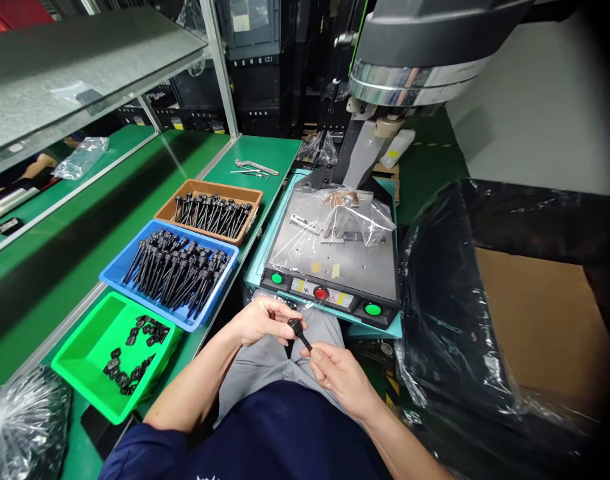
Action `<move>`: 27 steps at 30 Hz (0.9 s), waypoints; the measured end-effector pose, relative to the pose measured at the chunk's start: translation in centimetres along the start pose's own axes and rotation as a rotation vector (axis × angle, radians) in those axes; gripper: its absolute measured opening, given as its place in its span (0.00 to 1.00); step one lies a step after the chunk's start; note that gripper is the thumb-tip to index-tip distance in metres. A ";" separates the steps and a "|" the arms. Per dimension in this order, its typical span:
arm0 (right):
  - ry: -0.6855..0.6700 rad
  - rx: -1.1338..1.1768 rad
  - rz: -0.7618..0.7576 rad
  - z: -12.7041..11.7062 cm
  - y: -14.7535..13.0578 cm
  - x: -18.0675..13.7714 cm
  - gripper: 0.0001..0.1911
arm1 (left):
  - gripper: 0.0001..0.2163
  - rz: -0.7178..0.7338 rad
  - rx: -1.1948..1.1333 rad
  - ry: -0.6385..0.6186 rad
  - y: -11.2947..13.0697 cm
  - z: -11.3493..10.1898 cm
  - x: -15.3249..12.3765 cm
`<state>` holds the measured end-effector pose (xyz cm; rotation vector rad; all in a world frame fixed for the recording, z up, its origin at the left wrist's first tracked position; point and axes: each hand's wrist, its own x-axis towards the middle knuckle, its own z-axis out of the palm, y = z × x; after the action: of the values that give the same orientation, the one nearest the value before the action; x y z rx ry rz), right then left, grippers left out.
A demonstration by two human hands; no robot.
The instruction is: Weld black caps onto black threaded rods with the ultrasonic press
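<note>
- Both hands meet over the lap, just off the bench's (59, 267) right edge. The left hand (262, 321) has its fingers curled tight around the head of a slim black pin (299, 335), and the right hand (342, 375) pinches the pin's lower tip between thumb and forefinger.
- The pin slants between the two hands, just below the front edge of the press machine (305, 253).
- Along the bench's right edge stand three trays. A green tray (79, 353) at the near corner holds small black caps, a blue tray (115, 267) next to it holds long black pins, and a brown tray (205, 186) beyond that holds more of them.
- A wrench (255, 165) lies at the far edge.
- The machine's front strip carries two green buttons (277, 278), a red button (321, 293) and a label (342, 298) whose writing is too small to read.
- A clear bag (355, 213) lies on the machine's plate.
- A carton lined with black film (535, 320) stands to the right.
</note>
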<state>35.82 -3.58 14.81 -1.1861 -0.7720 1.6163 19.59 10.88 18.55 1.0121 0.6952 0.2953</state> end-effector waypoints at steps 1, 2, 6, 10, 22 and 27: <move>0.035 0.030 -0.016 0.1 0.2 0.1 0.26 | 0.21 0.070 0.058 0.042 -0.2 0.6 0.0; 0.074 0.058 -0.034 0.3 0.3 0.2 0.26 | 0.20 0.164 0.138 0.097 -0.4 1.2 0.1; 0.153 0.132 -0.072 0.6 1.2 0.4 0.26 | 0.16 0.505 0.472 0.279 -1.9 3.2 0.4; 0.096 0.141 -0.049 -0.3 1.6 0.3 0.26 | 0.16 0.501 0.577 0.265 -3.0 3.5 1.0; 0.182 0.343 0.117 -2.5 2.2 1.2 0.28 | 0.23 0.271 0.347 0.273 -8.6 3.9 -0.4; 0.392 0.282 0.089 -5.0 2.6 1.0 0.28 | 0.17 -0.280 -0.228 0.434 -16.1 0.2 0.5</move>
<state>39.64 -3.77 10.50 -1.2880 -0.2362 1.4423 18.72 2.78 4.70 0.6252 1.1567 0.3437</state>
